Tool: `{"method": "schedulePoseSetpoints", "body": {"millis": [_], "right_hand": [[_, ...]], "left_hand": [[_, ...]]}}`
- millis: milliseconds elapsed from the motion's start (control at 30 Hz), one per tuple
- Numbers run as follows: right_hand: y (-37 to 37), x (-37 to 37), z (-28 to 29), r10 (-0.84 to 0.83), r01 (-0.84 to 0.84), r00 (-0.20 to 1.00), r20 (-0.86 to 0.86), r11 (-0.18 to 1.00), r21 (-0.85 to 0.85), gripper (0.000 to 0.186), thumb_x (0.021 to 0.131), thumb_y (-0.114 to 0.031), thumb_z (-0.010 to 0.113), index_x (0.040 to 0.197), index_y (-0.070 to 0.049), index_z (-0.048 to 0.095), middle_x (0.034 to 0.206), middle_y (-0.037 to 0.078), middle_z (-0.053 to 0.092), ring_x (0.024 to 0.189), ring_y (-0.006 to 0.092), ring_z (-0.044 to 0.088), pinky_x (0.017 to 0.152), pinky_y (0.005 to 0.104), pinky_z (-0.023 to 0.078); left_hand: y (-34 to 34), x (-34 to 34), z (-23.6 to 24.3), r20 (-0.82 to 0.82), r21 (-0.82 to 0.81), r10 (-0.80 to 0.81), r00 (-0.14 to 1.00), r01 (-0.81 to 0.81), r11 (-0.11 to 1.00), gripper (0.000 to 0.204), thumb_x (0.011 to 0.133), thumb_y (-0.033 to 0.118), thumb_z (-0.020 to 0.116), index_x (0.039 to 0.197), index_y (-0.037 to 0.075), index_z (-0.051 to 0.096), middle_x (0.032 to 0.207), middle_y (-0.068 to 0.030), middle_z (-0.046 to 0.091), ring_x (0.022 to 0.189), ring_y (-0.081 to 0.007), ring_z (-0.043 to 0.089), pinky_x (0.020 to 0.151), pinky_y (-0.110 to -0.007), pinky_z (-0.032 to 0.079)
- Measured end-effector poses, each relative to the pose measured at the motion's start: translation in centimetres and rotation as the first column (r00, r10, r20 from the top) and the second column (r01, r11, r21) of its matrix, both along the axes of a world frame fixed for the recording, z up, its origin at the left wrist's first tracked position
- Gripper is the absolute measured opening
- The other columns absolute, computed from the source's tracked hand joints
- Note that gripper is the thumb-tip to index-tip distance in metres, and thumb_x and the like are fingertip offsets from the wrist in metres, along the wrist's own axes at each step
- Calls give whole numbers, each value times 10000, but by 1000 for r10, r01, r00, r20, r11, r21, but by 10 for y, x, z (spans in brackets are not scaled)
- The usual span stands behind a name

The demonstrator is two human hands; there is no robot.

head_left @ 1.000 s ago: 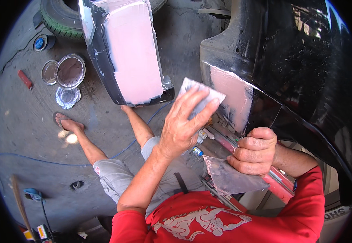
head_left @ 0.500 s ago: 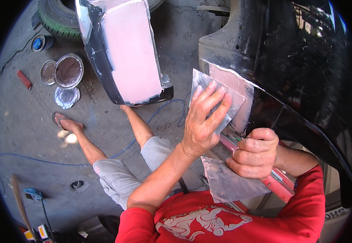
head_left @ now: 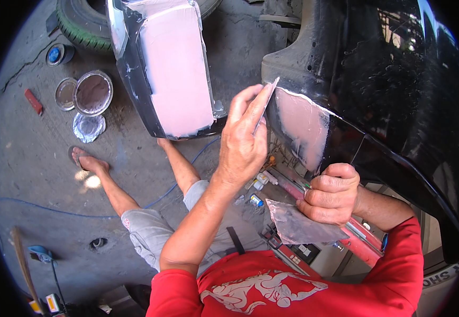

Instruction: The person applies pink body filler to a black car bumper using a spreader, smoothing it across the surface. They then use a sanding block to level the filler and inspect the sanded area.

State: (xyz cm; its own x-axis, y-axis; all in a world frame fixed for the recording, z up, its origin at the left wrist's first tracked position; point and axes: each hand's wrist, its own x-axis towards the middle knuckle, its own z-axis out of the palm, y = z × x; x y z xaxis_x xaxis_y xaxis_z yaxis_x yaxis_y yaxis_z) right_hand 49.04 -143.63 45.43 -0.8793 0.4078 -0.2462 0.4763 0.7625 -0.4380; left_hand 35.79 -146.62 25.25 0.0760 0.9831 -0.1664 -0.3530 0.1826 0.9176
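The left hand pinches a thin scraper in slightly bent fingers beside the pink paste on the black car, the right hand curls tight around a flat sheet, and pressing too hard might make the scraper scratch the paste

On the floor, a tub stands between a lid, left, and a bumper, right, with a can and a tire beyond. A car sits right of the bumper. The left hand shows between the two, the right hand before the car, a scraper in each.
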Motion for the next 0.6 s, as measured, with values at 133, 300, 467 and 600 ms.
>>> {"method": "schedulePoseSetpoints", "body": {"millis": [133,300,467,600], "right_hand": [[1,2,-2,-10,10,999,-50,1000,3,210,674,-299,661,800,-137,703,754,-23,598,690,152,615,759,325,430],[-1,3,-4,-37,39,996,-84,999,15,138,669,-193,720,793,-136,697,756,-24,603,703,144,626,747,309,432],[-1,5,-5,-44,45,993,-111,999,3,115,669,-143,731,777,-137,692,749,-31,596,706,142,628,723,299,427],[0,6,-6,-47,47,991,-127,999,-6,112,667,-143,733,769,-139,687,744,-33,587,703,143,622,717,299,423]], "left_hand": [[4,6,27,-47,12,0,999,1,1000,769,822,-150,593,1565,47,560,1432,-219,564,1301,-400,593,1123,-457,477],[-5,12,43,-132,108,19,991,-5,994,840,736,-197,623,1544,32,582,1444,-214,553,1299,-394,589,1077,-449,505],[-12,22,40,-184,223,103,977,-60,973,848,703,-159,720,1515,62,620,1428,-190,573,1269,-387,589,1050,-461,501],[-23,29,35,-193,289,141,971,-82,954,872,669,-86,741,1505,142,648,1437,-161,580,1302,-401,568,1063,-492,516]]}}
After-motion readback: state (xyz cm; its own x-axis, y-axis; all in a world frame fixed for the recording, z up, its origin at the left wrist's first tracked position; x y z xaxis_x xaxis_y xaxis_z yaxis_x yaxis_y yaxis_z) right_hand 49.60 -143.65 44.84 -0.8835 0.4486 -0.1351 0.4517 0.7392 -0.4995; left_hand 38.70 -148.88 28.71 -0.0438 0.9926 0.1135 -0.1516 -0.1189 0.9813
